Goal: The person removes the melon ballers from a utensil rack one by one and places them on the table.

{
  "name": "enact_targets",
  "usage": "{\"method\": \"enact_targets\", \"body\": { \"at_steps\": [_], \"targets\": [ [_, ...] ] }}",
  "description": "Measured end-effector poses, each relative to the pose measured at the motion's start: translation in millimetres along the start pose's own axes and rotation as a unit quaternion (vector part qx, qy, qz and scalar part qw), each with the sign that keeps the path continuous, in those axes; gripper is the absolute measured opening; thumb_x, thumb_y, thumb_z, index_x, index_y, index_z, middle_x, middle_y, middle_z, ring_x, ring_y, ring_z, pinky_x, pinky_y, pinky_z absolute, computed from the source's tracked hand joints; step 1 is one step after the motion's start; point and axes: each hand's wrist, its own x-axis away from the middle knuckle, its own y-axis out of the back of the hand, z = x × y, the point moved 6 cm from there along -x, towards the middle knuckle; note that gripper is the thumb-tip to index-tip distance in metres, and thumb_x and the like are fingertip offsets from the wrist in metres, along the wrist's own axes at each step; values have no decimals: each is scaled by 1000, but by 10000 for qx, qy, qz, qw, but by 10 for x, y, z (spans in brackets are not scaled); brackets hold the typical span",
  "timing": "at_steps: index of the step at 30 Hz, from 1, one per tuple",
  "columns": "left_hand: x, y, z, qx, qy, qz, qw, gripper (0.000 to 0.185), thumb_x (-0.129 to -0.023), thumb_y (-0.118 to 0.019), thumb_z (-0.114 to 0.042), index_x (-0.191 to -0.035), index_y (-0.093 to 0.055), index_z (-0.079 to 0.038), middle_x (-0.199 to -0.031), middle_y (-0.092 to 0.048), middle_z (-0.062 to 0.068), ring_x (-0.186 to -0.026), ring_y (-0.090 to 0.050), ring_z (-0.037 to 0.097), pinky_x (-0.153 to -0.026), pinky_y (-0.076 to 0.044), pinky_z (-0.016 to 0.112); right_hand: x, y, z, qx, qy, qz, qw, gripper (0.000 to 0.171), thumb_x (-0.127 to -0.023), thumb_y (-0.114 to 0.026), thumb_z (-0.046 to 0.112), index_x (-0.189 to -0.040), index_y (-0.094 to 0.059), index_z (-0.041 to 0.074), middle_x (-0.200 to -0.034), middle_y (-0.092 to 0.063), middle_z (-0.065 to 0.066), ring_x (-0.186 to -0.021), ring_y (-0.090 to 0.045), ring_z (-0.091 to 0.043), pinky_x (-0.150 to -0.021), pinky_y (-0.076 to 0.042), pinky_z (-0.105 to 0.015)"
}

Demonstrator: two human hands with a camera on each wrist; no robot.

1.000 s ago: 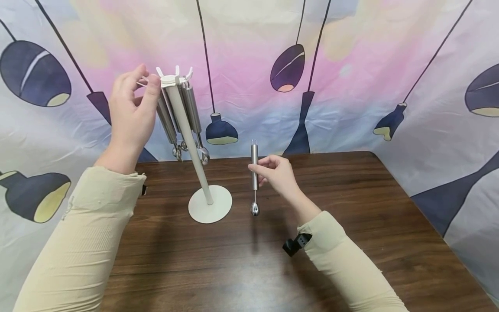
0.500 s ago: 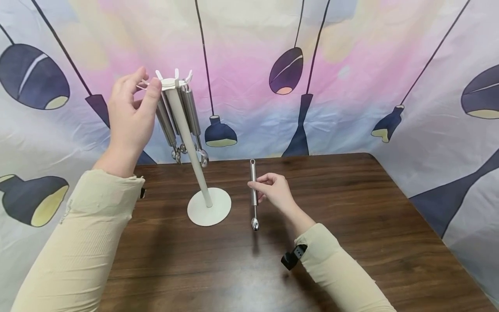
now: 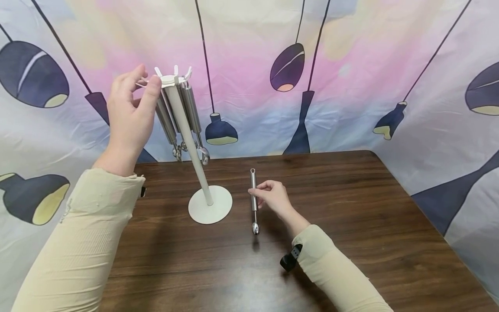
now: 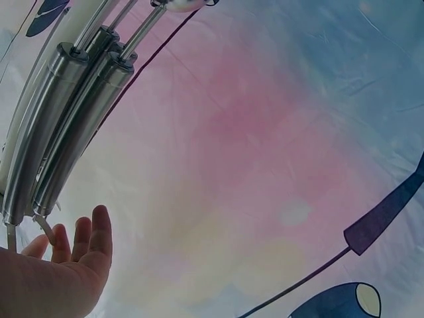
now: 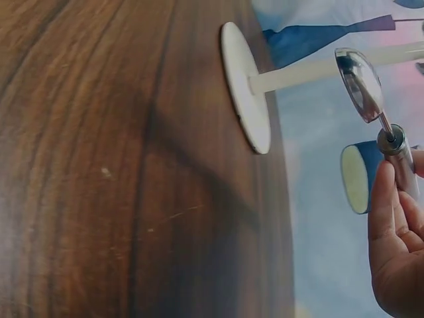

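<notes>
A melon baller [image 3: 254, 190], with a steel handle, a hanging loop and a small oval scoop, is pinched between the thumb and fingers of my right hand [image 3: 274, 197]. It points scoop-down over the table; in the right wrist view its scoop [image 5: 361, 86] shows large. My left hand [image 3: 130, 110] is at the top of a white utensil stand [image 3: 191, 147], thumb at the rim and fingers around a hook. In the left wrist view, the fingertips [image 4: 101, 218] curve beside that hook. Several steel-handled utensils [image 3: 190, 110] hang from the stand.
The stand's round white base [image 3: 210, 212] rests on the dark wooden table [image 3: 331, 195], left of the melon baller. Behind the table's far edge hangs a pastel cloth [image 3: 249, 56] printed with dark lamps. A black strap device [image 3: 290, 258] sits at the right wrist.
My right hand has lowered the melon baller toward the table and nearer to me. The left hand stays at the stand's top, and the hanging utensils look the same.
</notes>
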Motion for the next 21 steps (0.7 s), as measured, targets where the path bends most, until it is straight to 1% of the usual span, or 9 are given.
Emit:
{"method": "enact_targets", "body": {
  "at_steps": [5, 11, 18, 21],
  "targets": [
    [2, -1, -1, 10, -18, -20, 10000, 50, -96, -58, -33, -141, -55, -10, -129, -54, 0, -118, -49, 7, -98, -49, 23, -18, -12, -115, 121, -131, -36, 9998, 25, -82, -80, 19, -92, -70, -1, -67, -68, -4, -49, -61, -11, -64, -60, -49],
    [-3, -6, 0, -18, -23, -40, 10000, 49, -96, -58, -33, -140, -56, -11, -129, -55, 0, -118, -49, 6, -98, -49, 23, -31, -27, -234, 223, -231, -52, 9995, 24, -82, -79, 18, -93, -69, -2, -65, -67, -3, -47, -60, -10, -60, -60, -44],
    [-11, -11, 17, -49, -4, -52, 10000, 49, -96, -58, -33, -140, -56, -12, -128, -54, -2, -118, -49, 5, -98, -49, 23, -48, -42, -369, 256, -420, 64, 9988, 23, -83, -78, 16, -93, -69, -2, -67, -67, -3, -46, -58, -9, -54, -59, -36],
    [-13, -10, 22, -53, -2, -62, 10000, 49, -96, -58, -33, -140, -56, -12, -128, -54, -3, -117, -49, 4, -97, -49, 22, -59, -59, -419, 227, -512, 157, 9983, 23, -83, -78, 16, -92, -69, -3, -65, -66, -2, -45, -58, -9, -52, -58, -32]
  ]
}}
